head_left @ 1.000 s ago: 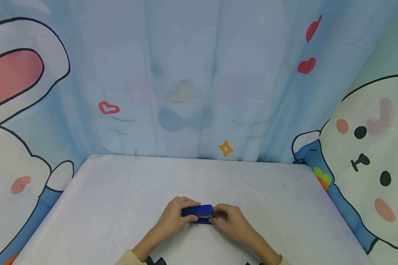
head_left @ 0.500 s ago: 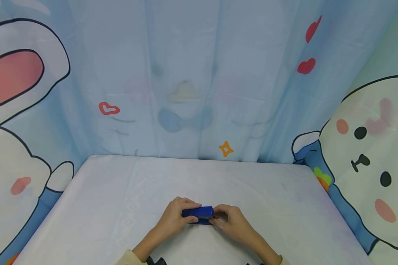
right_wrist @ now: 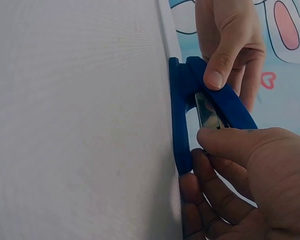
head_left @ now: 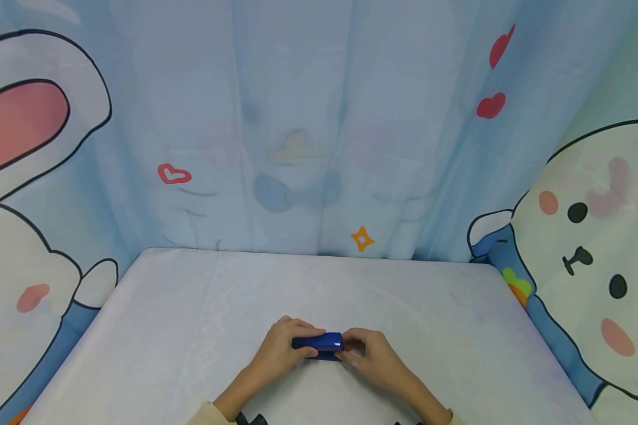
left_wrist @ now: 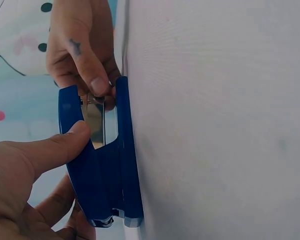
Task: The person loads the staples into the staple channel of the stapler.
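A blue stapler (head_left: 320, 342) stands on the white table at the front middle, its base down. My left hand (head_left: 282, 348) grips the upper arm from the left, thumb on the near side and fingers on the far side. In the left wrist view a gap separates the stapler's upper arm from its base, and the metal staple magazine (left_wrist: 96, 120) shows in between. At the stapler's right end, my right hand (head_left: 371, 357) pinches the tip of the magazine with thumb and fingers. Its fingertips hide that tip in the right wrist view.
The white-covered table (head_left: 191, 307) spreads around both hands. Behind it hangs a light blue curtain (head_left: 298, 77) with cartoon animals and hearts. Dark objects (head_left: 252, 419) poke in at the bottom edge near the left wrist.
The stapler's upper arm has come down slightly, along with the left hand's fingers on it. The right hand stays nearly in place at the stapler's end.
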The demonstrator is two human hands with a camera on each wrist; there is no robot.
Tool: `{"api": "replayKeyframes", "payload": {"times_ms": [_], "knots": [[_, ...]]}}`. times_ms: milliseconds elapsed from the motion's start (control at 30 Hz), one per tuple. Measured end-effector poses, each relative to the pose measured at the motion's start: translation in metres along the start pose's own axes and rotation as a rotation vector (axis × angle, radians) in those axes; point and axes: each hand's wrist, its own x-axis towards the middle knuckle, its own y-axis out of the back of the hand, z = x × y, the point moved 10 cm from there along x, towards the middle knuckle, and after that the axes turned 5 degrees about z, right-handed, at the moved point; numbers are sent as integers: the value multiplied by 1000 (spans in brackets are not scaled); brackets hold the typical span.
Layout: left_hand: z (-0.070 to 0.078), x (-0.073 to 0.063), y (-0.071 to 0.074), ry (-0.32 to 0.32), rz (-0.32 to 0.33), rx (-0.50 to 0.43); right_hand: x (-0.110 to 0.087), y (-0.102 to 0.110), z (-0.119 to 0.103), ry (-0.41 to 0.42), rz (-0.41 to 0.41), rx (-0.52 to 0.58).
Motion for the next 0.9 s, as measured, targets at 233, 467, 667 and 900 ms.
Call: {"api": "replayKeyframes", "payload": {"times_ms": [233,467,667,900], "knots": [[2,-1,-1,-19,-4,4,1,-1,1,-18,-5,6],[3,-2,-2,-35,-12,29,1,0,2,-12,-3,-2],[6,-2,-2,-58,1,39,1,0,4,-12,-10,33],[9,-2,-2,-80,8,66,2,0,5,-21,-4,51]]}}
